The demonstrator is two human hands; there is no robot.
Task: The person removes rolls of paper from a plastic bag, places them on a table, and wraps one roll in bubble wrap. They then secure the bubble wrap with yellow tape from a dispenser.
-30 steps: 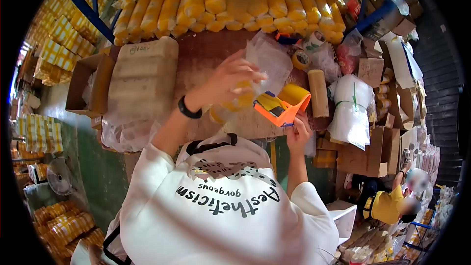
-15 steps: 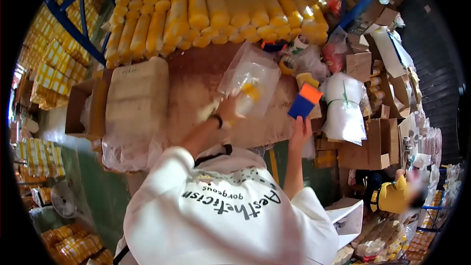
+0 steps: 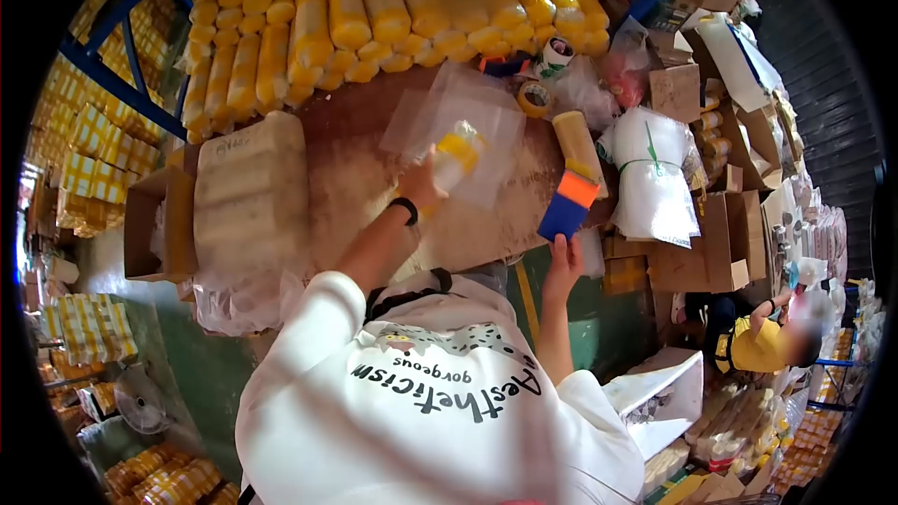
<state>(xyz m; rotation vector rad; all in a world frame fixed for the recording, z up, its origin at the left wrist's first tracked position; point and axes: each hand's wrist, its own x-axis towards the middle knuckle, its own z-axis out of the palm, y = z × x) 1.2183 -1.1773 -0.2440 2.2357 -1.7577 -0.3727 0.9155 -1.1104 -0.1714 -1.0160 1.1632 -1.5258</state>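
My left hand [image 3: 423, 185], with a black band on its wrist, closes on the near end of a clear plastic package with a yellow band [image 3: 460, 150]. Beneath that package, clear plastic sheets or bags [image 3: 500, 117] lie on the brown tabletop [image 3: 351, 164]. At the table's right front edge, my right hand [image 3: 563, 266] pinches a flat blue-and-orange piece [image 3: 567, 208] by its lower blue end. I cannot make out what kind of thing this piece is. A tan roll [image 3: 577, 145] lies just beyond it.
Yellow-ended plastic-wrapped rolls [image 3: 374, 14] are stacked along the back. A large wrapped block [image 3: 251, 187] stands left, beside an open carton [image 3: 150, 224]. A tied plastic bundle [image 3: 652, 178] and a tape roll [image 3: 535, 99] lie right. A person in yellow [image 3: 756, 344] is at far right.
My left hand has shifted slightly up and left with the yellow-banded package. My right hand and the blue-and-orange piece are slightly lower and further left in view. The whole view has also shifted.
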